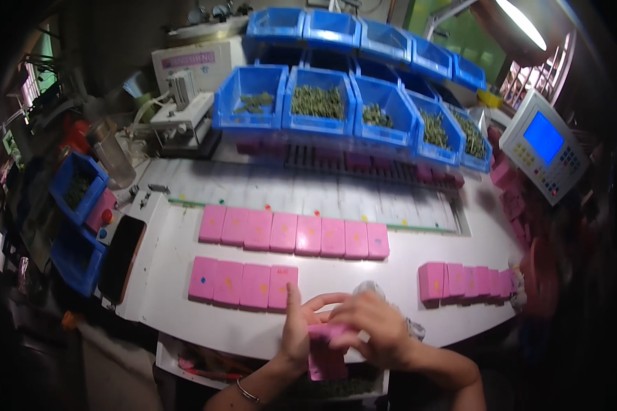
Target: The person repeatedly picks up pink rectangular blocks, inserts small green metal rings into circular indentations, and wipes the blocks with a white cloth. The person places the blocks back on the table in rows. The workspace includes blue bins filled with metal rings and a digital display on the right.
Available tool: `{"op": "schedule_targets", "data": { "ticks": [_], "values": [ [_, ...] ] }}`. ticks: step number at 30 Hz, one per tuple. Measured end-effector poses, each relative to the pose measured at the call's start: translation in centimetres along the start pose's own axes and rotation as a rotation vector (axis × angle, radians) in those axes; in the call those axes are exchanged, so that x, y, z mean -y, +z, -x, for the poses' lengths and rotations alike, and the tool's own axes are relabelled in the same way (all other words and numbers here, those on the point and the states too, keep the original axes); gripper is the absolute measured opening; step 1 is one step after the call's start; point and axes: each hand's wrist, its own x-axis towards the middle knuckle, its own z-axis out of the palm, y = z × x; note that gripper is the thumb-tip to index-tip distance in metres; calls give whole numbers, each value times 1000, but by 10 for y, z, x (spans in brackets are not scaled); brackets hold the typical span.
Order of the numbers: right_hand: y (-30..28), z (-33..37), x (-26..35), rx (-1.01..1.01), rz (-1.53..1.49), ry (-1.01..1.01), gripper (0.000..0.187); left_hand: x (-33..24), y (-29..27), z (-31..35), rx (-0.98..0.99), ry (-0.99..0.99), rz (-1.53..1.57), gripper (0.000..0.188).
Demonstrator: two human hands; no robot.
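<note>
A matte pink, rubbery-looking rectangular block (328, 364) is held at the near edge of the smooth white tabletop (247, 330): the left hand (297, 332) cups it, thumb raised, and the right hand (376, 323) grips its upper part with bent fingers. A loose pinch could drop it into the white drawer (168, 355) below. Beyond, slab-like pink blocks (308, 235) stand in rows under angular blue plastic bins (315, 122) of rough greenish pieces (317, 101).
</note>
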Motion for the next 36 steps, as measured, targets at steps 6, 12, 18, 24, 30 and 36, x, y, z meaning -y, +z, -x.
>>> {"op": "schedule_targets", "data": {
  "ticks": [6,12,18,24,30,36],
  "values": [
    [-7,3,-6,133,-1018,1047,41,12,18,23,305,243,-552,103],
    [24,26,-21,-16,-1445,1028,44,16,12,23,408,84,-402,94],
    [17,33,-20,-52,-1284,1099,41,29,7,21,485,191,-380,70],
    [-20,68,-22,187,292,530,55,13,-4,15,250,272,-304,46],
    [-17,57,12,98,159,450,71,22,-17,-7,60,284,-263,37],
    [14,60,9,113,586,152,53,24,-12,-21,-132,670,-761,38]
  ]
}}
